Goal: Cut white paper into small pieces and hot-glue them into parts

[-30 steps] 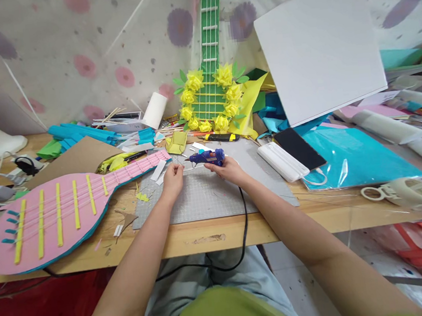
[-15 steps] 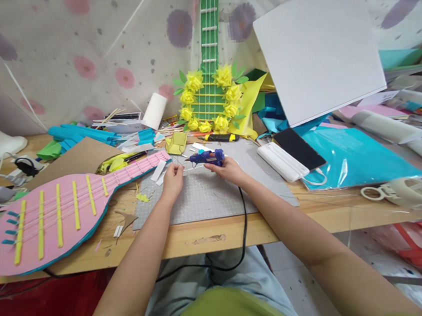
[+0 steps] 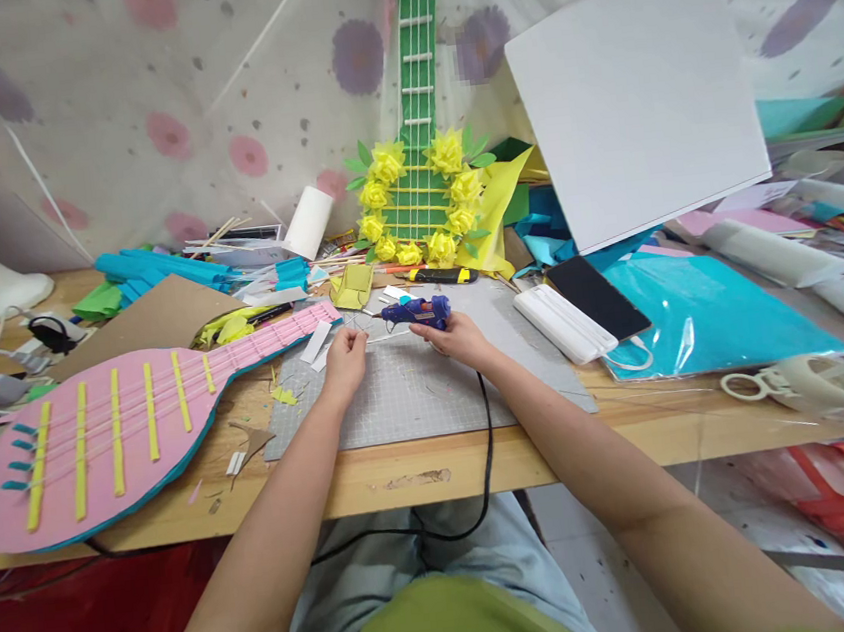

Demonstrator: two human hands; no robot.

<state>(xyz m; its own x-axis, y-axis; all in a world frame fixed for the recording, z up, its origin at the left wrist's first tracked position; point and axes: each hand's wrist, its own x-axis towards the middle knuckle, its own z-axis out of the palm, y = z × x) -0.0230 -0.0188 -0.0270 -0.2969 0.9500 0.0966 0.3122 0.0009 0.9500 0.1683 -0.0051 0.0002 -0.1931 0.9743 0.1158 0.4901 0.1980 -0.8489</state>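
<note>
My right hand [image 3: 457,340] is wrapped round a blue hot glue gun [image 3: 416,312], whose nozzle points left. Its black cord [image 3: 491,449] drops from my hand over the table edge. My left hand [image 3: 346,362] is closed in a pinch near the nozzle tip; what its fingertips hold is too fine to make out. A thin white strip [image 3: 392,336] runs between the two hands, just above the grey cutting mat [image 3: 417,407]. Beside my left hand lie white paper pieces [image 3: 314,343].
A pink paper lute [image 3: 95,441] lies at the left. Behind the mat stands a green one [image 3: 415,196] edged with yellow flowers, with a yellow-black cutter [image 3: 443,276] before it. A power bank [image 3: 565,324], phone [image 3: 599,297] and tape dispenser [image 3: 813,385] are at the right.
The glue gun has shifted very slightly to the right with my right hand. My left hand stays nearly where it was, still pinched.
</note>
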